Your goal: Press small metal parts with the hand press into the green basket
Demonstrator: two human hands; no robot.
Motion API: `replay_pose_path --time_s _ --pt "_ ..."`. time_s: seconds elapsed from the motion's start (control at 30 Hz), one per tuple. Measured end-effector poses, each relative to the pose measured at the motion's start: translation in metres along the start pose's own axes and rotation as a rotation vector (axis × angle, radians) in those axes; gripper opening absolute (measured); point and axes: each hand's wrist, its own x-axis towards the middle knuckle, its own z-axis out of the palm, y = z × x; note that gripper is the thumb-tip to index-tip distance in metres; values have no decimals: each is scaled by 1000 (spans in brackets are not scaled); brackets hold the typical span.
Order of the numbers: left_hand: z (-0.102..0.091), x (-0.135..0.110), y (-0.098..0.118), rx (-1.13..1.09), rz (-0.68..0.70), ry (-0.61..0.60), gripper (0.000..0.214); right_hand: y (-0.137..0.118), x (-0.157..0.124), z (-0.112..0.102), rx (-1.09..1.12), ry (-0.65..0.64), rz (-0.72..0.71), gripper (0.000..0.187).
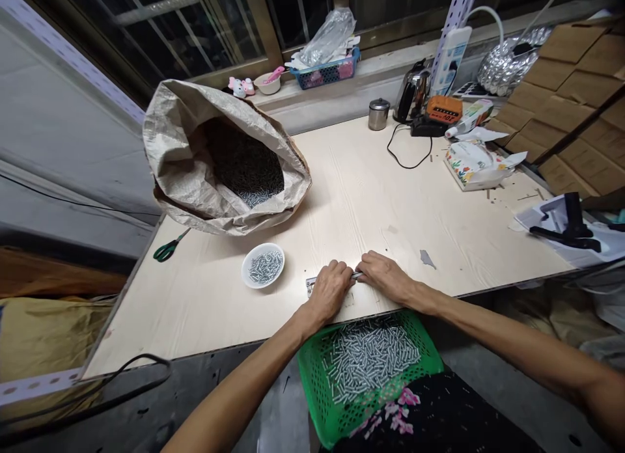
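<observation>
My left hand [331, 290] is closed over a small metal fixture [310, 283] near the table's front edge; most of the fixture is hidden under the fingers. Close beside it, my right hand [385, 277] pinches a small metal rod-like piece [358, 276] that reaches toward the left hand. A white bowl [247, 278] of small silvery metal pins [266, 268] stands to the left on the table. Below the table edge, a green basket [312, 388] holds many similar metal pieces [374, 355].
A large open sack [170, 127] with metal pieces inside stands at the back left of the table [351, 186]. Green-handled scissors [167, 250] lie left. A tissue pack [471, 161], an orange battery [444, 108], a kettle [414, 92] and cardboard boxes [561, 101] are to the right.
</observation>
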Motion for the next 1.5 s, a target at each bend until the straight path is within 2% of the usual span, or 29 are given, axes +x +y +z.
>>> replay_pose_path --time_s 0.07,0.1,0.2,0.23,0.27,0.37,0.47,0.63,0.77,0.87,1.0,1.1,1.2,1.3,1.37,1.43,1.5 --pt "-2 1 -4 -29 -73 28 16 5 10 -2 -12 -9 -30 8" --pt "-5 0 -7 -66 -104 60 19 8 13 -5 -8 -9 -60 13" --pt "-17 -15 -18 -214 -153 244 56 16 13 -22 19 31 -142 57" --pt "-22 -23 -22 -263 -169 324 61 16 10 -27 29 57 -146 66" --pt "-26 -33 -25 -307 -200 401 59 15 7 -31 39 78 -141 67" --pt "-28 -63 -32 -419 -380 541 36 6 0 -32 67 90 -135 42" --pt "-17 -85 -34 -481 -527 531 26 -7 1 -13 52 46 -162 29" --pt "4 -104 -31 -481 -578 534 23 -15 9 17 81 53 -136 18" --pt "12 -110 -28 -493 -520 566 21 -7 11 16 281 114 -127 18" --pt "17 -106 -26 -468 -368 495 21 4 11 9 354 181 -99 17" --pt "22 -90 -26 -207 -179 337 21 15 10 4 345 234 -50 16" --pt "21 -86 -25 -40 -135 315 21 17 8 4 322 211 -22 19" --pt "24 -100 -10 -23 -80 330 22 14 3 9 297 171 4 21" --pt "33 -125 17 -49 55 286 19 9 -2 11 248 140 25 23" --pt "37 -135 33 -17 82 260 18 8 -5 10 212 116 35 24" --pt "34 -133 41 -11 76 264 18 9 -5 5 192 73 11 23" --pt "27 -115 43 -36 76 305 25 13 -1 -1 167 66 -26 24"
